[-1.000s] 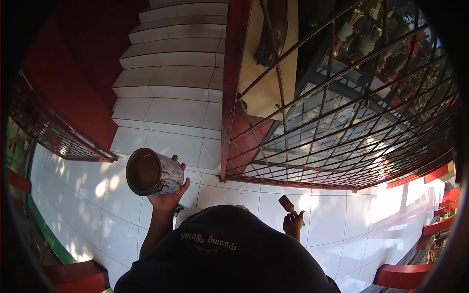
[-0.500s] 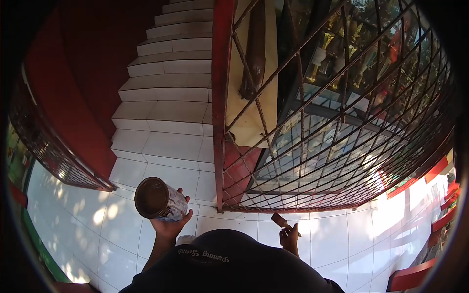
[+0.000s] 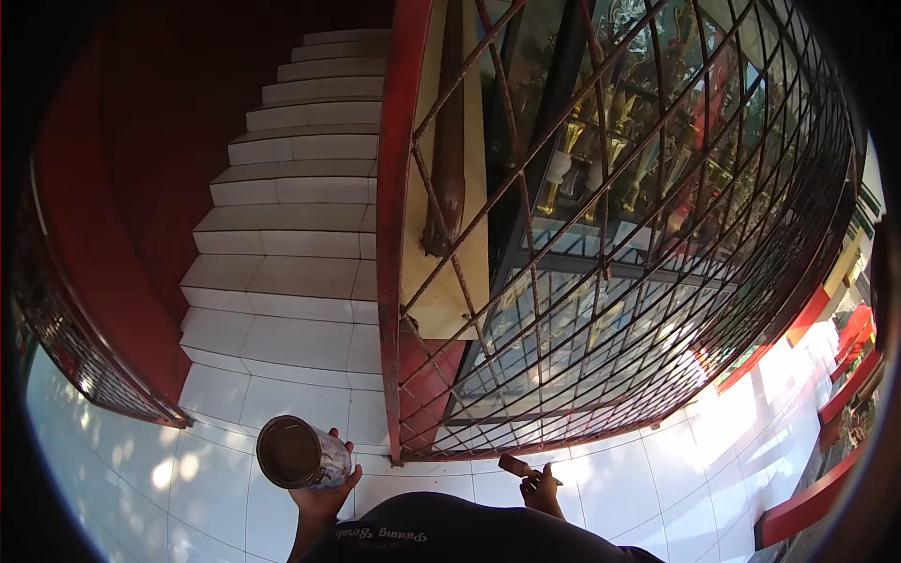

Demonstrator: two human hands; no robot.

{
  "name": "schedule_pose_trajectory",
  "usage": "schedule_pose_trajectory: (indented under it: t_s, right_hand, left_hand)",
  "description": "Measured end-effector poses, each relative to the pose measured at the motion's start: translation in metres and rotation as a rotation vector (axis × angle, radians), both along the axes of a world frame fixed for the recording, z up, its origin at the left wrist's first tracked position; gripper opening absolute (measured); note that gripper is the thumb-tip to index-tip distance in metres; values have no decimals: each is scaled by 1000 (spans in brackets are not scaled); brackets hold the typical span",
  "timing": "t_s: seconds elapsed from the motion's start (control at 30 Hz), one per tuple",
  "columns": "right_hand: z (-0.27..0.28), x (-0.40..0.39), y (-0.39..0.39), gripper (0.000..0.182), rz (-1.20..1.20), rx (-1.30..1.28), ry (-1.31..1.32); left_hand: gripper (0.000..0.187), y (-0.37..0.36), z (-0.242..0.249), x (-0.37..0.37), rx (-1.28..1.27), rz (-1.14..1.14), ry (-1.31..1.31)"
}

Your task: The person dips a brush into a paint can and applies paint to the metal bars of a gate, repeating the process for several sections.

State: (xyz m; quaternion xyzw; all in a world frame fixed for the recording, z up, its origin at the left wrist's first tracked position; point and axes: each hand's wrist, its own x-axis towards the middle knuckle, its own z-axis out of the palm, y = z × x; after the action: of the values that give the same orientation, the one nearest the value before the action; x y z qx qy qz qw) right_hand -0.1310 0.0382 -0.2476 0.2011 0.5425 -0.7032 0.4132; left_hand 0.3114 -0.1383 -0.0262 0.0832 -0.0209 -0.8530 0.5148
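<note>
My left hand (image 3: 326, 497) is wrapped round a paint can (image 3: 330, 462) from below and the side. The can is without a lid, and its round mouth shows brown paint (image 3: 289, 452) inside. My right hand (image 3: 541, 490) grips a paintbrush (image 3: 514, 465) by the handle, its brown bristle end pointing left and away from me. Just beyond the brush runs the lower edge of a brown metal lattice grille (image 3: 535, 291). The brush is apart from the grille.
Tiled stairs (image 3: 291, 220) climb ahead, between a dark red wall (image 3: 141, 244) and a red post (image 3: 402, 188). Behind the grille stands a glass case with trophies (image 3: 563, 169). Another lattice gate (image 3: 94, 361) is at left. White floor tiles (image 3: 221, 479) lie underfoot.
My view has tilted up and turned slightly right, so both hands appear lower in the picture. My hands still hold the paint can and the paintbrush.
</note>
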Motion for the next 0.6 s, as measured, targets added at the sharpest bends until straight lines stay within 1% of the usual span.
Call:
schedule_pose_trajectory:
  t_s: [0.1,0.13,0.23,0.27,0.37,0.4,0.43,0.5,0.53,0.6]
  right_hand:
    - [-1,-7,-15,50,9,13,5]
    - [-1,-5,-18,50,11,13,1]
    - [2,6,-35,51,50,25,1]
    - [-2,9,-44,51,42,61,-32]
    - [-7,26,-59,50,152,36,-54]
    - [-9,32,-63,51,169,17,-69]
    - [-13,37,-66,50,175,11,-97]
    - [-19,43,-67,49,216,-41,-89]
    - [-20,45,-68,47,199,-68,-83]
    - [-16,49,-66,38,144,-241,-50]
  left_hand:
    - [70,13,-10,0,39,10,-19]
    - [71,16,-11,0,-44,13,-160]
    - [71,21,-4,2,7,19,-236]
    - [71,22,-4,4,-35,24,-241]
    - [72,23,-1,7,-68,43,-247]
    - [74,23,-1,8,-33,55,-241]
    - [73,27,4,6,35,105,-297]
    - [73,34,-10,19,-21,102,-118]
    - [83,37,-10,21,-1,99,-60]
    - [75,39,-5,21,63,119,-227]
